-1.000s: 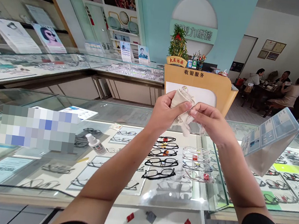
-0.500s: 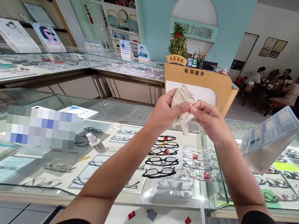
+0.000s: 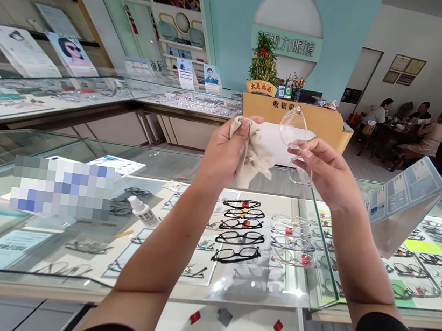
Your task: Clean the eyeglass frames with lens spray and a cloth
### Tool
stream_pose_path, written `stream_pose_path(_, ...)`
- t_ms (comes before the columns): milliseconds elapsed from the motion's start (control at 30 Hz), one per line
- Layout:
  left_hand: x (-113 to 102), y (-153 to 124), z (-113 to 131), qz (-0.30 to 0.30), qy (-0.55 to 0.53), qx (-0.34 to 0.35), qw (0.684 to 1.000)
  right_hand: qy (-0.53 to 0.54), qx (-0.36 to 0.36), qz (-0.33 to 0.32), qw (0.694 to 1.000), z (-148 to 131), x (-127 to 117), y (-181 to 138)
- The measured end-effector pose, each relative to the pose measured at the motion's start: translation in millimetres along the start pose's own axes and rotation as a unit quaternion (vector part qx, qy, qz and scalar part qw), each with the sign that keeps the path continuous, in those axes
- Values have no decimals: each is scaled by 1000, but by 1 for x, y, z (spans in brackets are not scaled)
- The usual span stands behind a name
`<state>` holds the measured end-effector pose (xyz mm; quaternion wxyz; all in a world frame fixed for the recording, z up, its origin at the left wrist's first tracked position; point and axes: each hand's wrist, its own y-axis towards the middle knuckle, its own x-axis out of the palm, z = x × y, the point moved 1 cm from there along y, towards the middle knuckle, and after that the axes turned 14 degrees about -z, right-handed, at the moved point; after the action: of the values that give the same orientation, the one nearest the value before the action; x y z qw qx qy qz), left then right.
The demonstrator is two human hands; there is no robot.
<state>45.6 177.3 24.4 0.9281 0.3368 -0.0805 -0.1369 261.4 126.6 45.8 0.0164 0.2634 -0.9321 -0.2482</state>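
My left hand (image 3: 225, 147) is closed around a crumpled beige cloth (image 3: 255, 156), whose loose end hangs to the right. To its right, my right hand (image 3: 326, 168) pinches a pair of clear-framed eyeglasses (image 3: 294, 127) near the bridge. The glasses are tilted almost upright, one lens above the fingers and the other below. Cloth and glasses are apart, both held up over the glass display counter. Under my forearms, black-framed glasses (image 3: 239, 237) lie in a column, with clear-framed glasses (image 3: 292, 244) beside them.
A white spray bottle (image 3: 142, 211) stands on the counter left of my left forearm. A standing sign (image 3: 403, 206) is close to my right forearm. Beyond the counter are a wooden cashier desk (image 3: 335, 131) and several seated people at the far right.
My hands have moved apart, the left going left with the cloth. The clear glasses, mostly covered by the cloth before, now show in my right hand.
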Motion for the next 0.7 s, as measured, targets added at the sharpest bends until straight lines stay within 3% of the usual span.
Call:
stream_pose_path(133,-14,-3,10,19,122,61,990,-16,2,-16,1000,-5,-9,-2)
stream_pose_path(233,-12,-8,15,32,215,128,968,-45,-9,-28,999,-3,-9,-1)
stream_pose_path(400,5,-11,17,-38,260,157,952,-90,-26,-60,994,-5,-2,-4)
stream_pose_path(500,12,-13,15,-48,265,169,948,-121,-33,-63,990,-9,1,-8)
stream_pose_path(600,14,-16,15,-39,261,197,944,-174,-52,-23,983,-13,5,-13)
stream_pose_path(700,12,-21,18,26,281,216,935,-243,-117,87,959,-16,11,-18)
